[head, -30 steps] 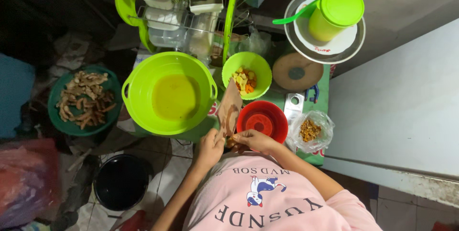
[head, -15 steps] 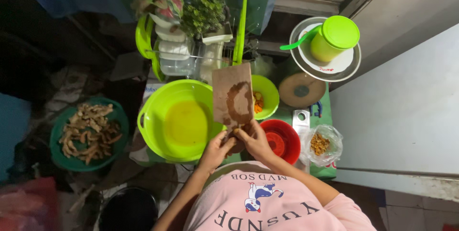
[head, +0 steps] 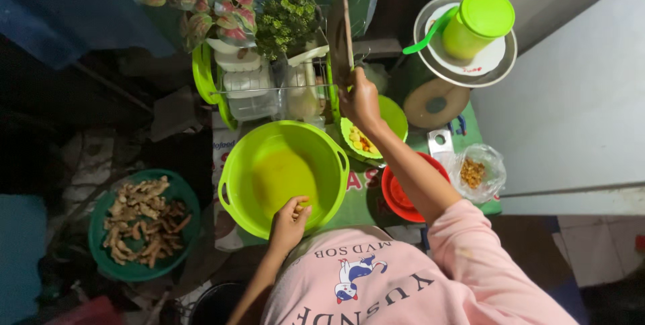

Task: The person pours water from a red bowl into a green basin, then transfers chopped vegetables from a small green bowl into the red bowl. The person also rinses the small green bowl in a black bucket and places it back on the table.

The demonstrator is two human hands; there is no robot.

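Note:
My right hand (head: 361,102) grips a brown wooden cutting board (head: 340,32) and holds it on edge, up by the wire dish rack (head: 269,93). My left hand (head: 289,223) rests on the near rim of a big lime-green basin (head: 282,174) with yellowish liquid in it, fingers curled around something small. Under my right wrist sits a small green bowl (head: 386,120) with cut yellow and red pieces. A red bowl (head: 400,197) lies beside my right forearm.
A dark green tray (head: 138,224) of brown root pieces lies on the floor at left. A lime-green lidded jug (head: 477,22) stands on stacked plates at upper right. A clear bag (head: 474,174) of orange bits, potted plants (head: 289,12) and a white wall flank the spot.
The board has gone from both hands in front of me up to the rack, now in my right hand alone and turned on edge. My left hand has dropped to the basin's rim.

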